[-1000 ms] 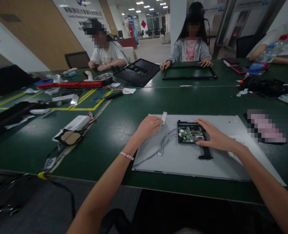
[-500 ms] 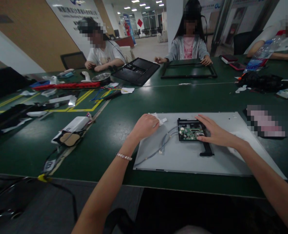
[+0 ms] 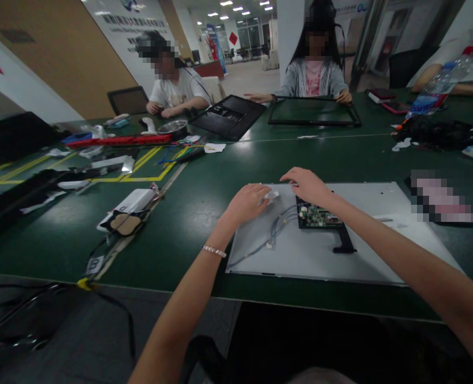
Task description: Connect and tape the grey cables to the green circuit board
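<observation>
A flat pale grey display panel [image 3: 292, 261] lies on the green table in front of me. On it sit a green circuit board [image 3: 318, 217] in a black frame and a black bracket arm [image 3: 345, 242]. Grey-blue cables [image 3: 275, 228] run from the board to the panel's near left corner. My left hand [image 3: 249, 204] is closed at the panel's far left corner, its fingers on a crumpled piece of whitish tape [image 3: 273, 197]. Above the board's far left side hovers my right hand [image 3: 306, 184], fingers apart and bent, holding nothing I can see. My right forearm hides part of the board.
A white battery-like pack [image 3: 130, 209] with wires lies to the left. A phone [image 3: 440, 197] is right of the panel. Across the table [image 3: 204, 213], co-workers sit by a black frame [image 3: 314, 124] and a black back cover [image 3: 230, 114]. A plastic bottle [image 3: 432, 96] stands far right.
My right hand has left the circuit board's right side and moved left and away from me, toward my left hand. My left hand stays at the tape. The view has shifted slightly.
</observation>
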`<action>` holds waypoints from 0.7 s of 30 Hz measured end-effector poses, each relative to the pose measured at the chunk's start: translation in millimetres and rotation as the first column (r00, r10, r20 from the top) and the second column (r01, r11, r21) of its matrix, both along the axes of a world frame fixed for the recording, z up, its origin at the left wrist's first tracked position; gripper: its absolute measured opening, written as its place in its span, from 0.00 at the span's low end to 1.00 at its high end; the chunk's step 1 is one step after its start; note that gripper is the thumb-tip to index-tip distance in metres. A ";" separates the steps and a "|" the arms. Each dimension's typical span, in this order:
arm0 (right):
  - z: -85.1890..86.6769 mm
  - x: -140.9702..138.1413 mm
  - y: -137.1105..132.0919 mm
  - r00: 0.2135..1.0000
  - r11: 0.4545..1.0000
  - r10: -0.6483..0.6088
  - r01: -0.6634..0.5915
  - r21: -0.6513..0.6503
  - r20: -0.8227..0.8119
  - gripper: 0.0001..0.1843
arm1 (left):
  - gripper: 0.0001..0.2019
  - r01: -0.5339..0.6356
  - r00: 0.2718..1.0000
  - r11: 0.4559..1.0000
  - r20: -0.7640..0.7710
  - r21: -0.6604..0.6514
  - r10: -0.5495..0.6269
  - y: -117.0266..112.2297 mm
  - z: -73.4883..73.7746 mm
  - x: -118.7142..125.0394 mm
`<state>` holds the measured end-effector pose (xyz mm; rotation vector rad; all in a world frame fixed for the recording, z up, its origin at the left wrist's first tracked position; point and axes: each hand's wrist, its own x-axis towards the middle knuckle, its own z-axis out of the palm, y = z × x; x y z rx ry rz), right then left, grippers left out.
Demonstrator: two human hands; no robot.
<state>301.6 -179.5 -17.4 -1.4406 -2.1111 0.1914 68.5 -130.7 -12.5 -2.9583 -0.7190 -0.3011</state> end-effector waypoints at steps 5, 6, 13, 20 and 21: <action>-9.4 -8.7 22.9 0.975 0.976 0.216 -0.216 -0.006 0.056 0.22 | 0.15 0.019 1.000 0.999 0.008 -0.046 -0.018 7.6 -5.7 -2.8; -11.3 -9.7 24.9 0.971 0.973 0.231 -0.231 -0.006 0.057 0.20 | 0.15 0.026 1.000 0.998 0.011 -0.060 -0.025 8.3 -7.2 -2.8; -20.1 -12.3 30.0 0.971 0.973 0.231 -0.232 -0.001 0.053 0.09 | 0.17 0.021 0.999 0.988 0.027 -0.150 -0.017 7.4 -12.0 -0.1; -2.0 12.5 -4.8 0.991 0.991 0.125 -0.126 0.035 0.048 0.11 | 0.18 -0.034 0.999 0.990 -0.023 -0.140 0.031 7.1 -11.6 -1.7; 1.1 20.9 -13.3 0.994 0.994 0.095 -0.097 0.042 0.051 0.11 | 0.18 -0.032 0.999 0.990 -0.022 -0.138 0.029 7.3 -12.2 -1.7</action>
